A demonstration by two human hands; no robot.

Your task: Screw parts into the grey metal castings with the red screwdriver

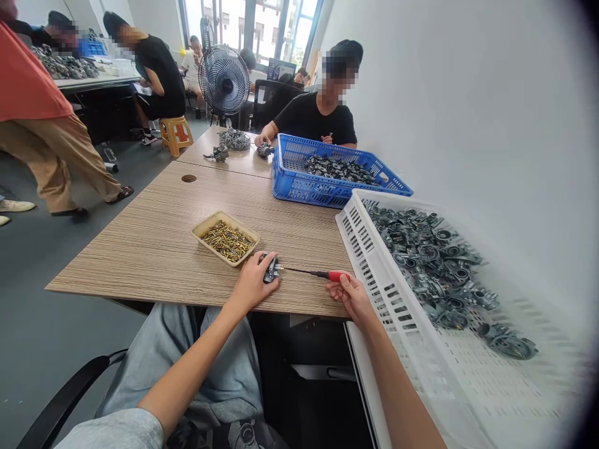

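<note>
While left hand [253, 280] grips casting [271, 269], right hand [354, 297] pinches screwdriver [336, 275], tray [213, 250] and crate [380, 265] nearby

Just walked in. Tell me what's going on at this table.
A person's left hand holds a small grey metal part on the brown wood-grain table. The right hand grips a red and black screwdriver, its tip at a brass-coloured piece on that part. A beige rectangular tray of small brass-coloured pieces sits beyond the left hand; a white plastic crate of grey metal parts stands right.
</note>
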